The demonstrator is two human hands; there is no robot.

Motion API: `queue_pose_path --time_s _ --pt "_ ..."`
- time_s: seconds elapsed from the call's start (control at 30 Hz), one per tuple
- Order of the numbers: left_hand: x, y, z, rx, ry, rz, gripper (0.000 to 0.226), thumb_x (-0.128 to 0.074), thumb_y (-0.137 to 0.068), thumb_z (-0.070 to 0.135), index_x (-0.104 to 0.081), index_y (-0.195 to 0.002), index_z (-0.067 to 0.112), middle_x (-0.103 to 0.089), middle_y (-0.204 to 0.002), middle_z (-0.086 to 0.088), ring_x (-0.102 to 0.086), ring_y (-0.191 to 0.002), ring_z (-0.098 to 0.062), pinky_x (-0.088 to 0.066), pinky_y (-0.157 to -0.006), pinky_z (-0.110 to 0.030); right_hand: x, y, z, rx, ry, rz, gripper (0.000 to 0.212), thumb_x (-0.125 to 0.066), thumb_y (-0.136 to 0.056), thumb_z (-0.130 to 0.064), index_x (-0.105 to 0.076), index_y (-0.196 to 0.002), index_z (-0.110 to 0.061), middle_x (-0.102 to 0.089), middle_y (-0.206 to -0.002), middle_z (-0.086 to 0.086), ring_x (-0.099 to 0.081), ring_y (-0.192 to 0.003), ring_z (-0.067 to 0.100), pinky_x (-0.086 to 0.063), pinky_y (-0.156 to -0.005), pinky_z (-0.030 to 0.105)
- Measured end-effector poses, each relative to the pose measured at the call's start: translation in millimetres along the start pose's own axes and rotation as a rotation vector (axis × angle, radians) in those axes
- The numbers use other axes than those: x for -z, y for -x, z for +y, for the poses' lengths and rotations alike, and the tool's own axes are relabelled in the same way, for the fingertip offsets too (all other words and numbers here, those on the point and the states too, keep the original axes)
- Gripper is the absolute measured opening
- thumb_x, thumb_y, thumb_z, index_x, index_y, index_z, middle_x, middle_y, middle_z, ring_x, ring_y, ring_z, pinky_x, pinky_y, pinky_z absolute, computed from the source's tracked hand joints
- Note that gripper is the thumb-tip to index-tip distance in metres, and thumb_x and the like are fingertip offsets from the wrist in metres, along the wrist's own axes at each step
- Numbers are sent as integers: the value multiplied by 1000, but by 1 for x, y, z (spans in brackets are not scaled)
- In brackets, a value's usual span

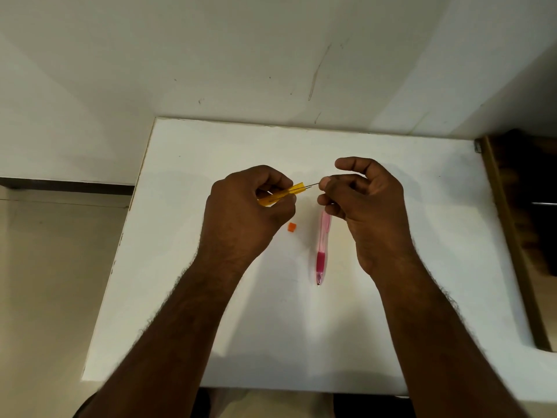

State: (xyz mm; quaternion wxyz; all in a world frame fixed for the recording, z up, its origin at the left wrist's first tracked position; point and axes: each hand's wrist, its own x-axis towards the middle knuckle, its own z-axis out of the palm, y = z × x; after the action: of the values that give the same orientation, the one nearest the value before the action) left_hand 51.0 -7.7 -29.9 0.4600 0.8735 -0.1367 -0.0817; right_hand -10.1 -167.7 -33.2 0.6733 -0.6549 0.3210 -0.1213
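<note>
The left hand (250, 212) is curled round a yellow tube (283, 194), up above the tabletop (211, 297). The right hand (370, 206) pinches a thin lead (313, 184) that sticks out of the tube's open end. I think the lead is being pulled out, maybe to fill the pink pencil (322, 248) lying below. Next, the lead should slide straight out along the tube, gently, so it does not snap. The tube's long side runs from low left to high right, and its open end points at the right hand. The lead follows the same line. A small orange cap (291, 227) lies near the pencil.
</note>
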Motion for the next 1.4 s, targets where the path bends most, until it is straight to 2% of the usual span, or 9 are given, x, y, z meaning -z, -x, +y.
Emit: queue_pose_path --time_s 0.3,0.5,0.63,0.7,0.87,1.07,1.13,1.23,1.4 --pt "-2 -2 -6 14 73 14 11 -78 -79 28 -76 -89 29 -73 -88 17 -65 -89 -4 -43 -76 -6 13 -3 -7 58 -247 116 23 -65 -93 -1 -60 -110 -14 -71 -77 3 -73 -66 16 -58 -66 26" --pt "-6 -6 -16 120 114 42 13 -80 -78 38 -77 -91 36 -68 -96 14 -60 -90 -7 -45 -76 -20 13 -3 -7 17 -352 148 24 -67 -92 -2 -60 -111 -15 -72 -77 1 -71 -67 17 -58 -68 27" --pt "-7 -4 -22 133 -65 21 11 -77 -79 46 -75 -87 41 -70 -91 16 -58 -87 -7 -48 -90 -41 12 -3 -5 6 -345 157 24 -68 -91 -3 -61 -110 -17 -71 -79 3 -71 -66 15 -58 -67 26" --pt "-9 -3 -24 134 -222 -1 8 -74 -80 50 -72 -85 45 -68 -91 17 -59 -91 -9 -45 -94 -44 12 -3 -5 2 -332 162 24 -69 -91 -3 -61 -109 -17 -71 -80 3 -71 -65 15 -58 -66 25" --pt "-16 -3 -29 115 -401 -43 9 -71 -83 48 -74 -89 41 -67 -90 14 -64 -87 -9 -41 -94 -40 13 -5 -5 4 -284 167 26 -70 -90 -2 -61 -110 -17 -73 -75 -2 -70 -63 14 -58 -66 25" --pt "-16 -2 -29 92 -431 -44 12 -74 -83 44 -75 -94 38 -65 -93 12 -63 -86 -10 -14 -81 -28 9 -5 -1 40 -135 152 27 -72 -90 -5 -61 -112 -16 -74 -79 0 -72 -64 13 -58 -64 26" --pt "-15 -2 -28 93 -416 -60 20 -76 -80 46 -73 -99 39 -64 -95 14 -63 -89 -10 -17 -84 -29 8 -5 0 60 -84 143 27 -72 -89 -7 -61 -109 -20 -75 -80 -1 -73 -66 14 -57 -65 26" --pt "-12 -3 -23 62 -288 -59 35 -81 -72 52 -72 -104 39 -65 -94 15 -60 -83 -5 -39 -96 -37 7 -4 2 98 -2 126 26 -72 -86 -11 -60 -106 -23 -75 -77 -4 -75 -68 17 -59 -69 36" --pt "-5 -1 -4 13 -27 -25 33 -78 -72 56 -74 -99 38 -68 -91 16 -62 -80 -3 -53 -83 -37 4 -2 4 120 73 104 29 -73 -86 -12 -60 -110 -22 -76 -79 -1 -76 -70 18 -62 -78 45"
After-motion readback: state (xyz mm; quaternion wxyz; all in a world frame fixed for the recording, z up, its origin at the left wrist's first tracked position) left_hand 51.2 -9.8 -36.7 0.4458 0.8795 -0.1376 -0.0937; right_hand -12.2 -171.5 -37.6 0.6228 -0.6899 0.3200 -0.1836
